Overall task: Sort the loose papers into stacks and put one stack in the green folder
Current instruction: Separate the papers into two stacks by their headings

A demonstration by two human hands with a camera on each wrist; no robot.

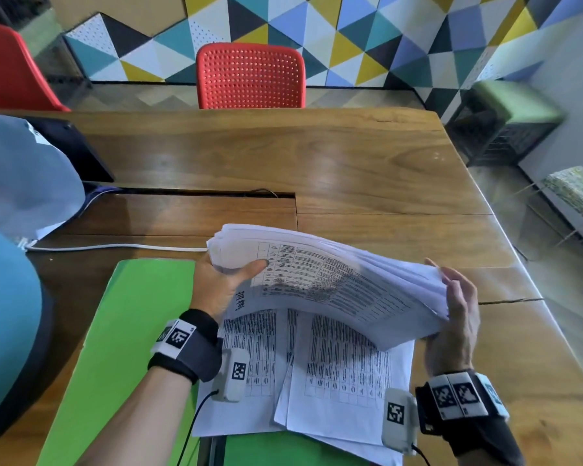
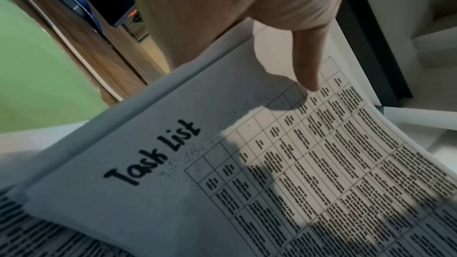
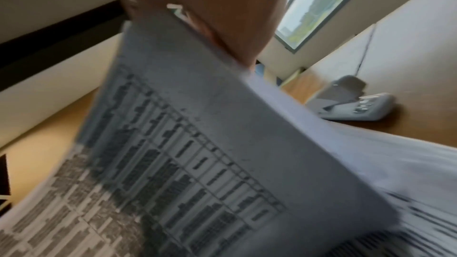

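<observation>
A thick stack of printed "Task List" sheets (image 1: 334,284) hangs above the wooden table, bowed upward in the middle. My left hand (image 1: 236,274) grips its left end, thumb (image 2: 309,65) on the top sheet and fingers hidden underneath. My right hand (image 1: 455,307) holds the right end, fingers upright along the fanned edge. In the right wrist view, blurred, a digit lies over the sheet's edge (image 3: 197,144). Beneath the stack, loose printed sheets (image 1: 334,381) lie overlapped on the table and partly over the green folder (image 1: 132,331), which lies flat at the near left.
A white cable (image 1: 115,246) runs across the table behind the folder. Pale blue fabric (image 1: 24,176) and a dark device (image 1: 78,146) sit at the left. A grey stapler (image 3: 353,103) lies on the table. A red chair (image 1: 249,75) stands at the far edge.
</observation>
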